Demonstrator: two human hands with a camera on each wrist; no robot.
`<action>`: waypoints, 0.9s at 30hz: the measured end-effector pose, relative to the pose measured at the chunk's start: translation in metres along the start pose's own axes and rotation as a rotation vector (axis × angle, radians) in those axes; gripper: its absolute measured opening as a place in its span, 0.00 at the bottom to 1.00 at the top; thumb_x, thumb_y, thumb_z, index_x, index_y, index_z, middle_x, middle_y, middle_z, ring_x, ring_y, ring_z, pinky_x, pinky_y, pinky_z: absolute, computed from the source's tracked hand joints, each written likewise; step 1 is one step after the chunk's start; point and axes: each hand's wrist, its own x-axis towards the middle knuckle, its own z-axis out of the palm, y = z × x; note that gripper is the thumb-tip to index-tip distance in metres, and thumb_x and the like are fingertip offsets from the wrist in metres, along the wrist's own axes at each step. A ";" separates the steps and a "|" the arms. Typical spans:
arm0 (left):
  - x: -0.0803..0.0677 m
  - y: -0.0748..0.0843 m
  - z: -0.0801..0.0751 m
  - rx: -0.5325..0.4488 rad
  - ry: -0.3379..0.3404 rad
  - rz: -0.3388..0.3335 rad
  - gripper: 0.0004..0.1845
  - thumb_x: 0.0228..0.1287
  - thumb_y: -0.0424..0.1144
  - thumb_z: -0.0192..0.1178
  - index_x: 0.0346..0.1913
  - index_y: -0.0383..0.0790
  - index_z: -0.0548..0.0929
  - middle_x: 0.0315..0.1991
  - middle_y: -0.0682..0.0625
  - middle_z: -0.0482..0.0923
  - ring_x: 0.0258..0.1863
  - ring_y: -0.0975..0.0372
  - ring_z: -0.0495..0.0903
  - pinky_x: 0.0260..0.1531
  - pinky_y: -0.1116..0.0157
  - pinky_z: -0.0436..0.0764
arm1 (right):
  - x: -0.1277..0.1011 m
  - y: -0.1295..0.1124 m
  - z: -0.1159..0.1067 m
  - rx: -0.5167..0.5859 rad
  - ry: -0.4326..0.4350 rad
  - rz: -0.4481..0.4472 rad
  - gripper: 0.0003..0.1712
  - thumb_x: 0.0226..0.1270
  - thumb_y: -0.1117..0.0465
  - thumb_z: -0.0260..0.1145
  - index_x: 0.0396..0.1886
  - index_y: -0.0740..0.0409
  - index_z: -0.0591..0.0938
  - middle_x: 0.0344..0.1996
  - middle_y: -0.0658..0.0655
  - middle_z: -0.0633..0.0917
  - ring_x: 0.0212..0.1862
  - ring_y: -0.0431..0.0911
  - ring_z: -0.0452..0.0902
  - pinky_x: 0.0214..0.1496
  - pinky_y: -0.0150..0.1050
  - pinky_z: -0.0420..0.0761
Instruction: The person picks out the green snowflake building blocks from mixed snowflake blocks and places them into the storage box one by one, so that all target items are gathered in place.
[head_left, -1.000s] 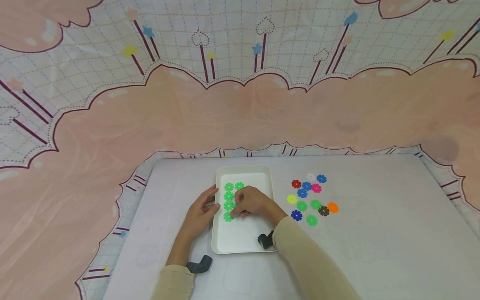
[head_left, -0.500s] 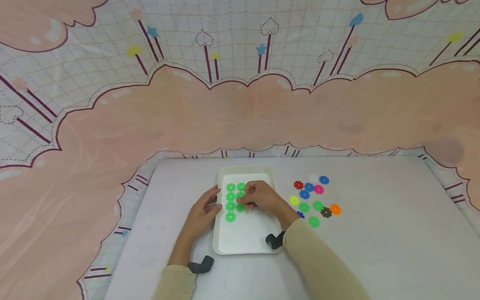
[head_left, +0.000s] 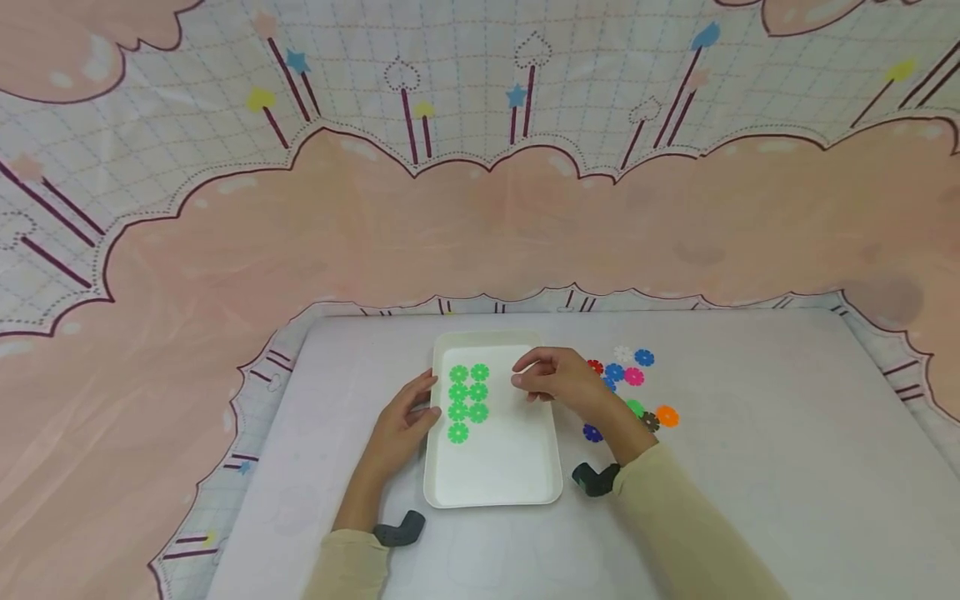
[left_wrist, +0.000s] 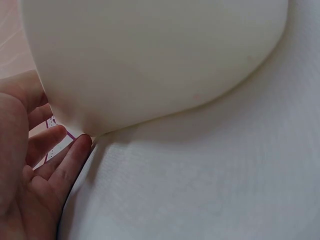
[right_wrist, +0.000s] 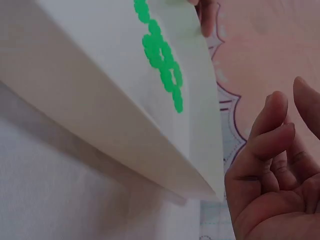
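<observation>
Several green snowflake discs (head_left: 458,392) lie flat in the white tray (head_left: 502,475), in two columns near its left side, the left column longer by one. My left hand (head_left: 405,427) rests against the tray's left rim; the left wrist view has its fingertips touching the tray's outer wall (left_wrist: 150,65). Over the tray's right rim hovers my right hand (head_left: 562,379), its fingers loosely bent. In the right wrist view, this hand (right_wrist: 275,175) has nothing between thumb and fingers, apart from the tray and the green discs (right_wrist: 157,55).
Right of the tray, loose snowflake discs lie on the white table (head_left: 787,467): blue (head_left: 644,357), pink (head_left: 633,377), orange (head_left: 667,416), white (head_left: 623,355) and others. My right hand and forearm cover some of them. A patterned cloth (head_left: 525,225) hangs behind the table.
My right hand has let go of a green disc, now in the right column, and moved right to the tray's rim. The left hand stays at the left rim.
</observation>
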 end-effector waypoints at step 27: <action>-0.001 0.000 -0.001 -0.042 -0.006 0.022 0.28 0.72 0.37 0.63 0.72 0.45 0.73 0.78 0.53 0.63 0.70 0.50 0.74 0.65 0.58 0.82 | -0.048 0.061 -0.101 -0.420 0.125 0.001 0.29 0.65 0.40 0.72 0.59 0.52 0.84 0.50 0.55 0.87 0.54 0.51 0.80 0.46 0.34 0.84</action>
